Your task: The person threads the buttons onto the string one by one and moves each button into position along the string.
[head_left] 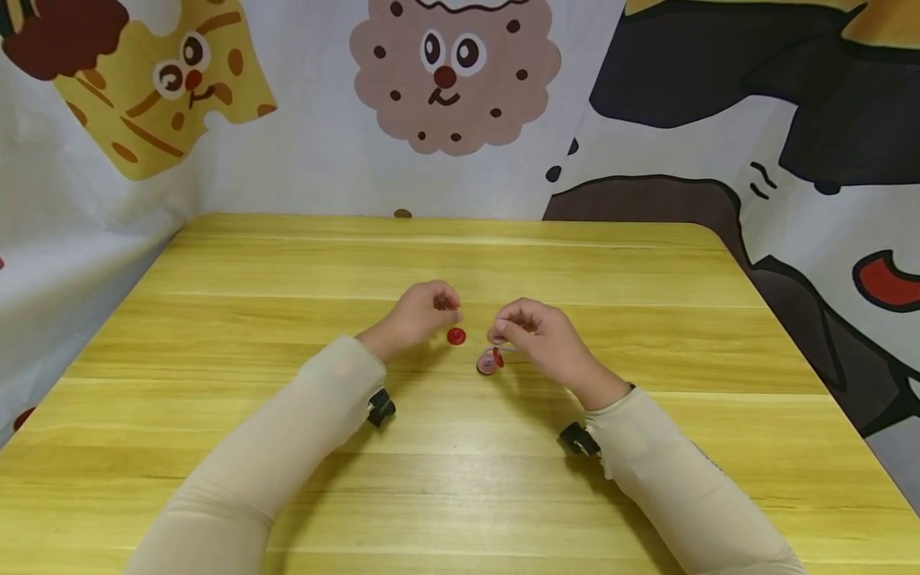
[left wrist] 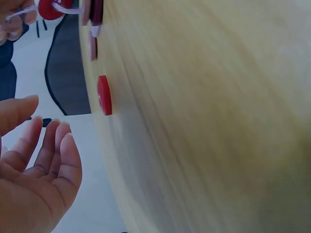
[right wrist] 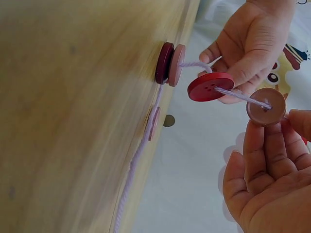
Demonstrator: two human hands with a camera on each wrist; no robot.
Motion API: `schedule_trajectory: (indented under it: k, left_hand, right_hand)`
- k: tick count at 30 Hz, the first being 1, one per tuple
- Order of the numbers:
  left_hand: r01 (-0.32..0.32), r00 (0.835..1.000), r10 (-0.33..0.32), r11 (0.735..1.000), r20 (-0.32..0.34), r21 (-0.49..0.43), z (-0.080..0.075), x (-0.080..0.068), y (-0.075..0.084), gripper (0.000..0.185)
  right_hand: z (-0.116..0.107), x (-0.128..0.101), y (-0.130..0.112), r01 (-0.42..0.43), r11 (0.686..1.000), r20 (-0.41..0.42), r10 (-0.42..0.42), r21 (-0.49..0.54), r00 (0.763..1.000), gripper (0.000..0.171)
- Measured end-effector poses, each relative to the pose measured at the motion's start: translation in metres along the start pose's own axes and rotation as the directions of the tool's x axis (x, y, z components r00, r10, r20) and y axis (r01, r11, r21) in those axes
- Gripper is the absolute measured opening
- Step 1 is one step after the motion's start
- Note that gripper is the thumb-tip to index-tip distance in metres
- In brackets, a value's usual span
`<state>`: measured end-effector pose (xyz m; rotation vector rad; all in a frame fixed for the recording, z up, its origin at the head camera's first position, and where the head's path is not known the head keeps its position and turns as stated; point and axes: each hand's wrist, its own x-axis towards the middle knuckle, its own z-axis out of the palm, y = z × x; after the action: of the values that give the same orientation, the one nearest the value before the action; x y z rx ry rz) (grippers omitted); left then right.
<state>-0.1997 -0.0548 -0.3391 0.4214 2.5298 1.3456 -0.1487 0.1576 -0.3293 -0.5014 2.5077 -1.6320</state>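
Observation:
My right hand (head_left: pixel 546 339) pinches a pinkish-brown button (right wrist: pixel 266 107) at its edge between thumb and fingers. A lilac string (right wrist: pixel 194 64) runs through that button and through a red button (right wrist: pixel 210 87) hanging beside it. Farther along the string, a dark red button (right wrist: pixel 164 63) and a pink button (right wrist: pixel 177 65) sit face to face near the tabletop. My left hand (head_left: pixel 420 315) hovers just above a loose red button (head_left: pixel 456 336) on the table. Its fingers are loosely bent, with nothing between them in the left wrist view.
The wooden table (head_left: pixel 460 495) extends around both hands. Another pink button (right wrist: pixel 154 124) lies on it beside the trailing string. A cloth with cartoon food prints (head_left: pixel 302 160) hangs behind the table.

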Motion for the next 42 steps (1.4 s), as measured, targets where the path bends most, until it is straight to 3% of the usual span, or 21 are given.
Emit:
schedule_trajectory:
  k: [8,19,26,42]
  left_hand:
    - [0.025,0.997,-0.030,0.997,0.065,0.075,0.003,0.007,-0.001,0.021]
    - [0.063,0.990,-0.074,0.994,0.123,0.089,0.006,0.010,-0.003,0.023]
    - [0.094,0.982,-0.105,0.993,0.155,0.077,0.008,0.012,-0.005,0.024]
    - [0.041,0.978,-0.091,0.967,0.188,0.252,0.011,0.012,-0.005,0.027]
  right_hand:
    - [-0.004,-0.002,-0.001,-0.022,0.998,0.014,0.022,0.055,1.000,0.016]
    - [-0.006,-0.002,0.001,-0.003,0.986,0.016,0.001,0.168,1.000,0.017]
    - [-0.006,-0.001,0.003,-0.009,0.984,0.016,0.007,0.179,1.000,0.018]
    - [-0.005,-0.001,0.003,-0.019,0.989,0.003,0.018,0.148,1.000,0.016]
